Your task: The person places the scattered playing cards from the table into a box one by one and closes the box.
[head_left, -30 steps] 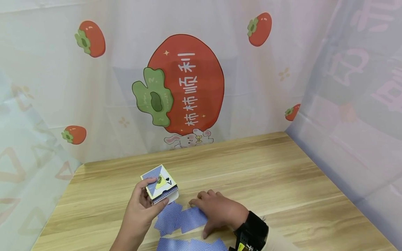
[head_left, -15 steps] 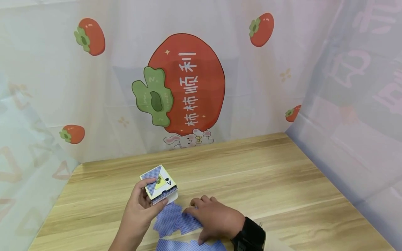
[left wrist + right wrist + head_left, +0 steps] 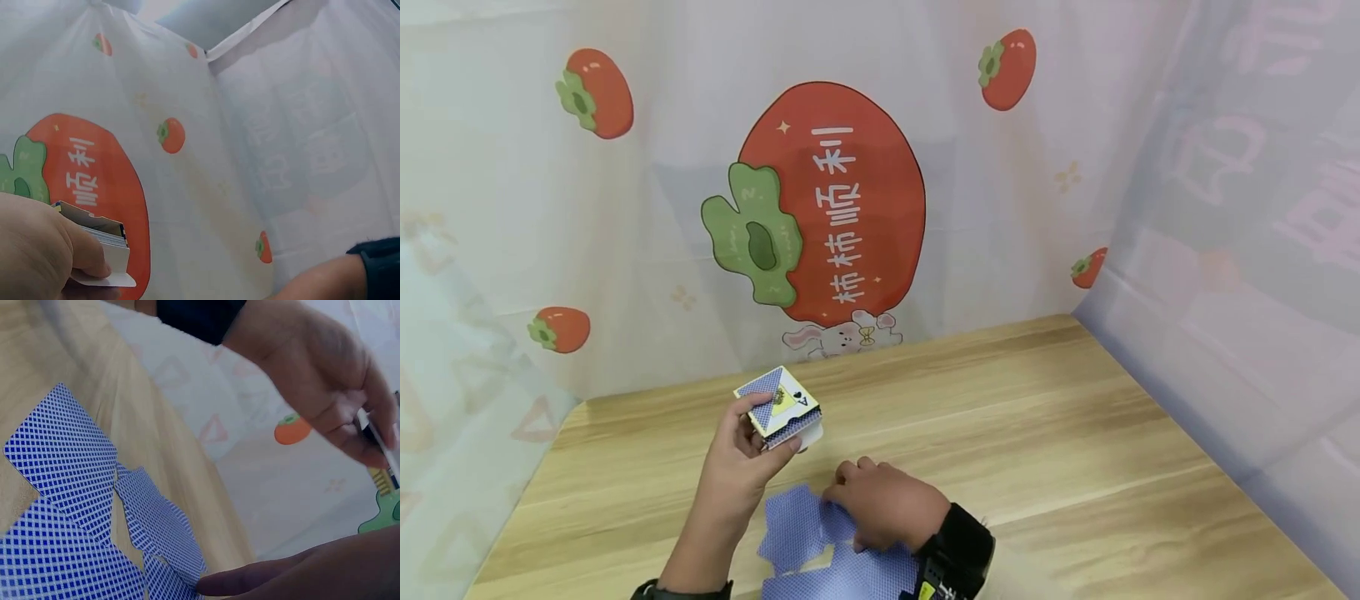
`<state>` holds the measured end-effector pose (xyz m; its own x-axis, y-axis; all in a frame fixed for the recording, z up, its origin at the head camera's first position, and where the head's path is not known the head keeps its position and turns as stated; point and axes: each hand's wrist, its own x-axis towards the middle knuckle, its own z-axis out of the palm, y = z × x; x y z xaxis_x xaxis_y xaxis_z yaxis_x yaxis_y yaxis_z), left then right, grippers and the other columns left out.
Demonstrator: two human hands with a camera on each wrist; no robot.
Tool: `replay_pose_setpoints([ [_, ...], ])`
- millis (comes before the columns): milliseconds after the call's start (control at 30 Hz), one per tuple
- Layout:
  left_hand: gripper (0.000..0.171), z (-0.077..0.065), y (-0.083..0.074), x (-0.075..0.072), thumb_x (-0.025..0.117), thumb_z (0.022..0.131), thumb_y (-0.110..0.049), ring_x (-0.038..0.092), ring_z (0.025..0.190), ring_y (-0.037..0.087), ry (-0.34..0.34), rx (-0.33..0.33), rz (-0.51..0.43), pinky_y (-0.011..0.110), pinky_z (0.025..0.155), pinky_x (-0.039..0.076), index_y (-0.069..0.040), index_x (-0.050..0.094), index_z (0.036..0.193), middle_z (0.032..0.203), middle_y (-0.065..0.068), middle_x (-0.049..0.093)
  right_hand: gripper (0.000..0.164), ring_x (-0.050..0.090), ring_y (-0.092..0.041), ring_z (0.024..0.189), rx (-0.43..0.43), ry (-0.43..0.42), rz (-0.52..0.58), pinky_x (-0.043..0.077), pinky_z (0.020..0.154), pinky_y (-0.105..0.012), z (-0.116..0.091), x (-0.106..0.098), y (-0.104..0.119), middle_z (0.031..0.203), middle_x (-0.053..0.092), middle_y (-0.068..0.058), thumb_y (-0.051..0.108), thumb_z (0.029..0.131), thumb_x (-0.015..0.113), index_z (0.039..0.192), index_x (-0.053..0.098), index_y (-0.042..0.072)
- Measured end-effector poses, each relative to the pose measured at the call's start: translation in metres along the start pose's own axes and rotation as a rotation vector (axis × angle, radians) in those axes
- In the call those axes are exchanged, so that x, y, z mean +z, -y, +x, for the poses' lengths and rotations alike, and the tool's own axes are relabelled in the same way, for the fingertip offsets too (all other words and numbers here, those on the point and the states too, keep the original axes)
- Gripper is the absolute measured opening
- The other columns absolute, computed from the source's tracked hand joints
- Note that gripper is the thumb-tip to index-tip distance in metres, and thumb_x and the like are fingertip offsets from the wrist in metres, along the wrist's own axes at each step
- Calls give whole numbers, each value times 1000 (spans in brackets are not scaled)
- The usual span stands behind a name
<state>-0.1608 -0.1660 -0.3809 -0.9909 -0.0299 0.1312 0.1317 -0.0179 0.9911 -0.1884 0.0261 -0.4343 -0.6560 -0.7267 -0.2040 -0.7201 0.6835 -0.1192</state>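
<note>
My left hand (image 3: 733, 467) holds a playing card box (image 3: 784, 405) up over the table, fingers on its printed face and thumb at the open end. The box has a blue checked pattern and an ace on it. In the left wrist view, cards (image 3: 107, 237) show inside it, above the white flap. Blue-backed playing cards (image 3: 793, 529) lie face down below it in loose, overlapping piles. My right hand (image 3: 891, 504) is over the right-hand cards, palm down. In the right wrist view, a nearly straight finger (image 3: 244, 579) touches the edge of the cards (image 3: 165, 531).
The wooden table (image 3: 1075, 433) reaches back to a white cloth (image 3: 970, 250) printed with persimmons. More cloth closes in the left and right sides. Wrist straps (image 3: 958, 550) sit on the forearms.
The right hand has slid left over the cards, and the piles under it sit closer together. The left hand and the card box have risen slightly in the head view.
</note>
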Motion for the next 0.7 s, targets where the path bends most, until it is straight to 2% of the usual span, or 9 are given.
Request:
replay_pose_setpoints([
  [233, 73, 7, 0, -4, 65, 87, 17, 53, 120, 14, 12, 15, 26, 20, 88, 55, -5, 30, 146, 146, 22, 33, 94, 48, -10, 107, 33, 45, 6, 50, 90, -28, -3, -12, 12, 134, 53, 5, 52, 62, 94, 144, 54, 32],
  [467, 72, 4, 2, -4, 65, 86, 17, 55, 119, 11, 0, -9, 11, 19, 88, 55, -5, 30, 145, 146, 22, 34, 91, 48, -10, 106, 66, 57, 3, 49, 92, -29, 0, -6, 13, 125, 55, 4, 43, 64, 96, 144, 53, 33],
  [700, 73, 3, 3, -6, 65, 86, 18, 54, 118, 15, 12, 4, 6, 20, 87, 55, -4, 31, 146, 143, 22, 35, 91, 41, -11, 95, 100, 98, 41, 43, 85, -29, 10, 0, 5, 112, 51, 3, 43, 64, 95, 143, 51, 37],
])
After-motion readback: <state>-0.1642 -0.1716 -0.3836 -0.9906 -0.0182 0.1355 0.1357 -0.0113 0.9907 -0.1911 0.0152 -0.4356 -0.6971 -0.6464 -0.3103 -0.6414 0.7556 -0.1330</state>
